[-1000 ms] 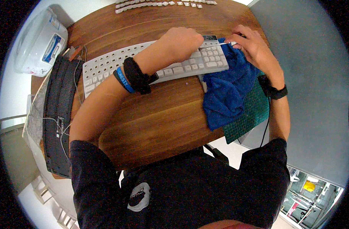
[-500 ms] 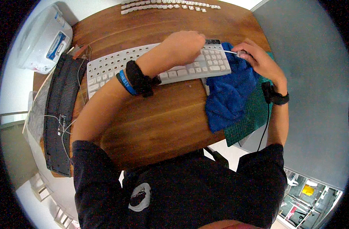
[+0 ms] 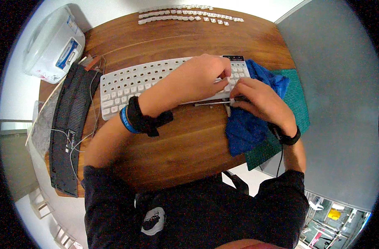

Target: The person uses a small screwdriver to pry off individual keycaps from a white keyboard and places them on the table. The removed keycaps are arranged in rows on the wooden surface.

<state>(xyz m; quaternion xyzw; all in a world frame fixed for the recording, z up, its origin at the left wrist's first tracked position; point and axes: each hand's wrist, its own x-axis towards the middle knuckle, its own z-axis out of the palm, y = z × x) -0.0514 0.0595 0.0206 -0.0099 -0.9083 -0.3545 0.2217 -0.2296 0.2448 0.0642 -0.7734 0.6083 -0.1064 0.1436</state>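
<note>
Curls the left grip (image 3: 202,79) over the right part of a white keyboard (image 3: 135,79), lying across a wooden tabletop (image 3: 189,141) with dark switches exposed in its far rows; cannot tell whether pinching anything. Grasps a thin metal tool (image 3: 212,103) with the right grip (image 3: 262,101), over a blue cloth (image 3: 248,135), pointing it left along the keyboard's near edge. Near the far edge, rows of loose white keycaps (image 3: 179,18).

The keyboard (image 3: 127,81) lay on the table (image 3: 189,143), in the upper middle of the frame. Behind it, near the upper edge, there were three rows of keycaps (image 3: 185,18). To its right was the cloth (image 3: 247,135), lying partly on the mat (image 3: 299,99). At upper left was the container (image 3: 50,47); below this lay a long flat piece (image 3: 64,153).
</note>
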